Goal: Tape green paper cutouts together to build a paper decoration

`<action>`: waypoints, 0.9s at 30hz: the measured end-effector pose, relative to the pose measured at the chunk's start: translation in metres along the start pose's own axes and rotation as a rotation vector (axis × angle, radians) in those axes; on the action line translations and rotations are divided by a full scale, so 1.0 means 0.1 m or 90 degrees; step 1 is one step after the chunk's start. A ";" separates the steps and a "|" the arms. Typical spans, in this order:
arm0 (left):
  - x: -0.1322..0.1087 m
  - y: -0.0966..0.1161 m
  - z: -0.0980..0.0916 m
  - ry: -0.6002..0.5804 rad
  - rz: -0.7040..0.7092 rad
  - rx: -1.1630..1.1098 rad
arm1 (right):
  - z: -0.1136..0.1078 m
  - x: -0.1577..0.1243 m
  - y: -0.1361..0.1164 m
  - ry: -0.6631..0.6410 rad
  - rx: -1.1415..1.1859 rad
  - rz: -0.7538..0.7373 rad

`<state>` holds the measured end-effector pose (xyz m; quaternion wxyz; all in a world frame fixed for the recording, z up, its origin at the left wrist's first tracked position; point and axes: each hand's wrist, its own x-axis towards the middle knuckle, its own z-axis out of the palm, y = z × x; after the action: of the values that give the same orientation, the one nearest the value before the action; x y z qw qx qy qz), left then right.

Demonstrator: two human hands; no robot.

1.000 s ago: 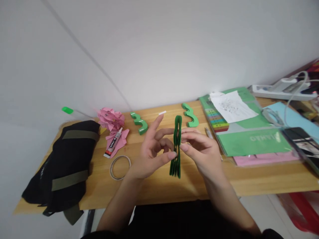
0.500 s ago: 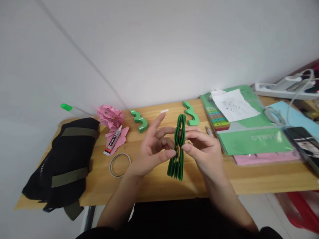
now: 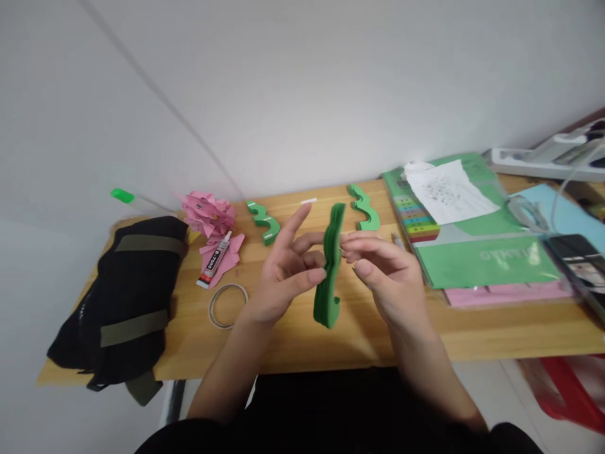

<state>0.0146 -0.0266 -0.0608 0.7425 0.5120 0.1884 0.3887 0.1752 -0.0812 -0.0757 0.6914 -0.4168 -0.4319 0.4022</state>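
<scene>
A dark green stack of wavy cut paper (image 3: 329,271) stands on edge above the wooden desk (image 3: 302,334). My left hand (image 3: 288,271) pinches it near the middle with thumb and curled fingers, the index finger stretched upward. My right hand (image 3: 385,277) is just right of the stack, its fingertips at the upper part and the thumb slightly off the paper. Two lighter green wavy paper pieces lie behind, one left (image 3: 263,221) and one right (image 3: 364,207).
A black bag (image 3: 125,296) lies at the desk's left end. Pink paper scraps (image 3: 210,217), a glue tube (image 3: 213,265) and a tape ring (image 3: 228,305) are left of my hands. Green and pink paper packs (image 3: 477,258), a white sheet (image 3: 444,189) and a power strip (image 3: 543,161) sit right.
The fanned-out green layers have been pressed together into a flat stack and tilted left. My right thumb has come off the paper.
</scene>
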 end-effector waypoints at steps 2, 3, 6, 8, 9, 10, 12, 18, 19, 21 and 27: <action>0.01 0.00 -0.01 -0.013 0.012 0.007 | 0.01 0.00 -0.01 0.016 -0.018 0.028; 0.01 0.00 -0.01 -0.020 0.020 0.013 | 0.02 0.00 -0.02 0.026 -0.020 0.050; 0.02 0.01 -0.02 -0.028 0.058 0.053 | 0.03 -0.02 -0.07 -0.002 -0.026 0.126; 0.03 0.01 -0.02 -0.019 0.095 0.096 | 0.03 -0.03 -0.10 -0.066 -0.056 0.150; 0.03 0.00 -0.02 -0.013 0.111 0.120 | 0.03 -0.03 -0.11 -0.091 -0.079 0.151; 0.02 0.00 -0.02 -0.007 0.125 0.143 | 0.04 -0.04 -0.11 -0.109 -0.103 0.147; 0.02 -0.01 -0.03 0.009 0.140 0.183 | 0.04 -0.04 -0.11 -0.123 -0.135 0.129; 0.00 0.00 -0.04 0.029 0.142 0.246 | 0.03 -0.05 -0.05 -0.149 -0.084 0.100; 0.00 0.00 -0.04 0.026 0.146 0.249 | 0.03 -0.05 -0.04 -0.148 -0.078 0.099; 0.00 0.01 -0.04 0.023 0.152 0.251 | 0.02 -0.05 -0.04 -0.141 -0.074 0.095; 0.01 0.00 -0.06 0.028 0.146 0.242 | 0.01 -0.06 -0.06 -0.129 -0.060 0.077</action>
<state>0.0116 -0.0221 -0.0629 0.5790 0.6523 0.2152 0.4392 0.1735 -0.0880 -0.0713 0.5981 -0.4313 -0.4922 0.4626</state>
